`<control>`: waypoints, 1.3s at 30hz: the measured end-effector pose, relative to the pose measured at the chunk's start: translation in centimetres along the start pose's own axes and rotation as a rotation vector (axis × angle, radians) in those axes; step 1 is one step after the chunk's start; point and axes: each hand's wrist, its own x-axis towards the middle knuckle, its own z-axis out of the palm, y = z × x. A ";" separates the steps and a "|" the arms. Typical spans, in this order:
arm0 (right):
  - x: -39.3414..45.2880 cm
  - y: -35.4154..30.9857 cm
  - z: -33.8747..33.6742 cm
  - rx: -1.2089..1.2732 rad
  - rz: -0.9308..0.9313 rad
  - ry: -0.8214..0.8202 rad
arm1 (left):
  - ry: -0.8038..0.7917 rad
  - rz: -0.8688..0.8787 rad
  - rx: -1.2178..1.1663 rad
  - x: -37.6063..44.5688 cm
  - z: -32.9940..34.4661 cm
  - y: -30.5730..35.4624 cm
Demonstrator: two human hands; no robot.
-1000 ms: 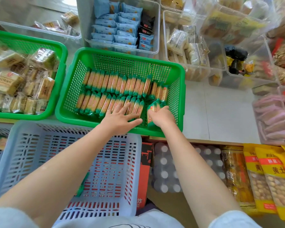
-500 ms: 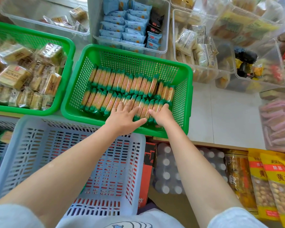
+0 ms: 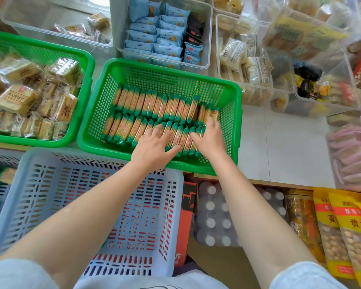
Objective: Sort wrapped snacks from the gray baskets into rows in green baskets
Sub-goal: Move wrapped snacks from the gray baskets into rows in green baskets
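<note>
bare forearms; short pale blue sleeves

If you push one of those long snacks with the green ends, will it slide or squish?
Probably slide: the wrapped snacks have glossy film wrappers and lie flat on the green basket's floor. Each looks light, slim and fairly stiff, since the rows hold straight. Pressed hard, the biscuit inside might snap; both the left hand and right hand lie on them with fingers spread.

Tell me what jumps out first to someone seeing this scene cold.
Two neat rows of green-ended snack sticks fill the green basket at centre. Both hands lie flat on the near row, the left hand beside the right hand. Just below sits an empty gray basket, and bright yellow snack bags stand out at lower right.
</note>
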 end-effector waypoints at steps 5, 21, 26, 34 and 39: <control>2.4 -1.5 1.1 -0.120 -0.195 -0.123 | 0.000 -0.018 -0.027 0.3 0.2 -0.1; 7.5 -3.2 0.8 -0.214 -0.240 -0.026 | 0.017 -0.016 0.010 0.1 0.3 -0.1; 6.1 -3.8 1.7 -0.123 -0.250 -0.041 | 0.025 -0.015 -0.002 0.1 0.2 -0.1; 7.0 -3.2 1.0 0.035 -0.175 -0.011 | 0.035 -0.006 0.015 0.1 0.4 -0.2; 7.2 -3.4 0.7 -0.014 -0.208 -0.027 | 0.043 -0.003 0.012 0.1 0.3 -0.1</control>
